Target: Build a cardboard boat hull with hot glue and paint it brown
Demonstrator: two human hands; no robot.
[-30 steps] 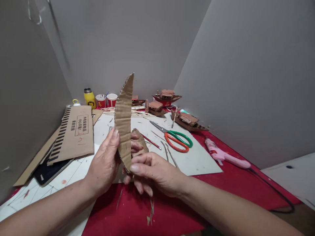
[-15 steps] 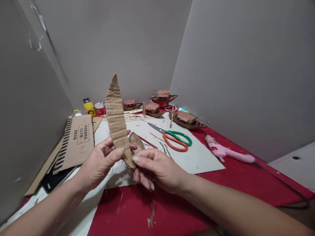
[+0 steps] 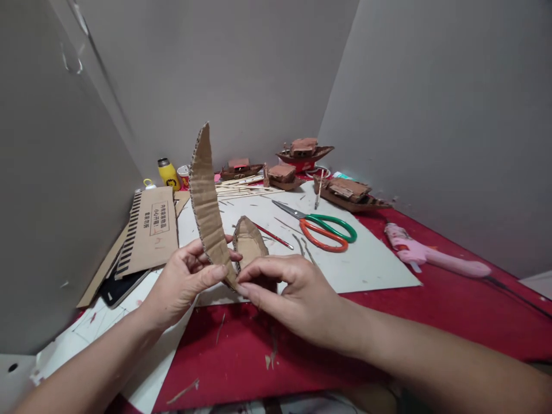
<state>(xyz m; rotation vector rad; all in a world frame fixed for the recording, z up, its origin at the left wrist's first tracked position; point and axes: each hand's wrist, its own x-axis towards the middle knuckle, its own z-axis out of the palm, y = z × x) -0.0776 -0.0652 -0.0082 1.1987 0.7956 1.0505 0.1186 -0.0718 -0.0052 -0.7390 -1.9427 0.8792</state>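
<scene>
Upright in front of me stands a long curved cardboard strip (image 3: 206,192) with a pointed top. My left hand (image 3: 185,282) is closed on its lower part, thumb on the near face and fingers behind. At the strip's bottom tip, my right hand (image 3: 288,293) pinches the cardboard between thumb and forefinger. A smaller leaf-shaped cardboard piece (image 3: 250,244) shows just behind my right hand; its lower end is hidden by the fingers. Scissors (image 3: 325,230) with green and orange handles lie half open on the white board beyond my right hand.
A white board (image 3: 371,264) covers part of the red table (image 3: 224,356). Model boats (image 3: 345,192) and thin sticks (image 3: 245,188) line the back. To the right lies a pink glue gun (image 3: 435,256); to the left, printed cardboard (image 3: 149,230) and a yellow bottle (image 3: 168,173).
The strip has turned so its edge shows more and its face is narrower. My right fingers have curled in at its bottom tip. The view has shifted, showing more of the near table edge.
</scene>
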